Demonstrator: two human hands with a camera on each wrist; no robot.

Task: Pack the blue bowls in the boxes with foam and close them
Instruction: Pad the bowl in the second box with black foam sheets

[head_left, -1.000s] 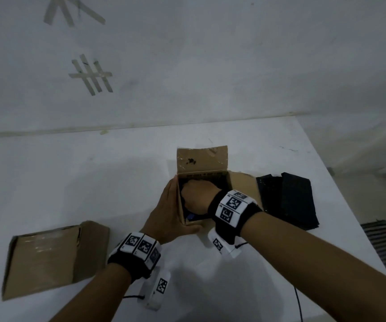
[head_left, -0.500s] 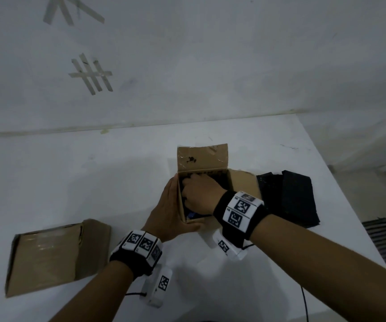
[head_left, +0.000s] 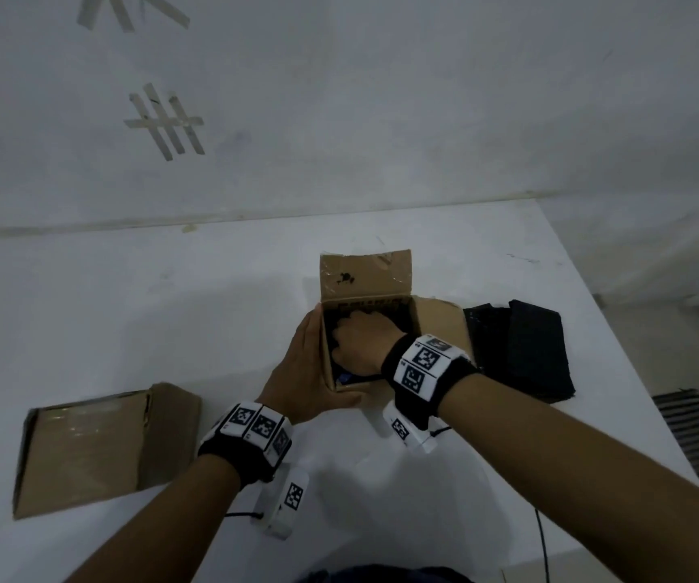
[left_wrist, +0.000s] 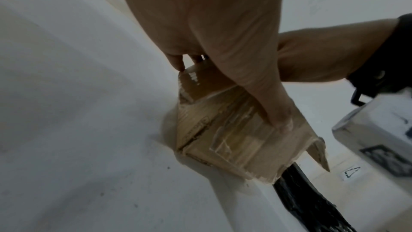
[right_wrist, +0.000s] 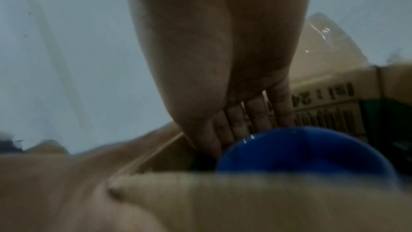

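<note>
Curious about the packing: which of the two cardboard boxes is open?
The middle box, held by the left hand: its flaps are up, with the right hand inside it. The left box looks closed, untouched.

— Where's the bowl?
— Inside the middle box, with the right hand in there too. The left hand wraps that box's near left corner.
— And around it on the surface?
— Foam sheets just right of it. Another box lies well left, nearer.
</note>
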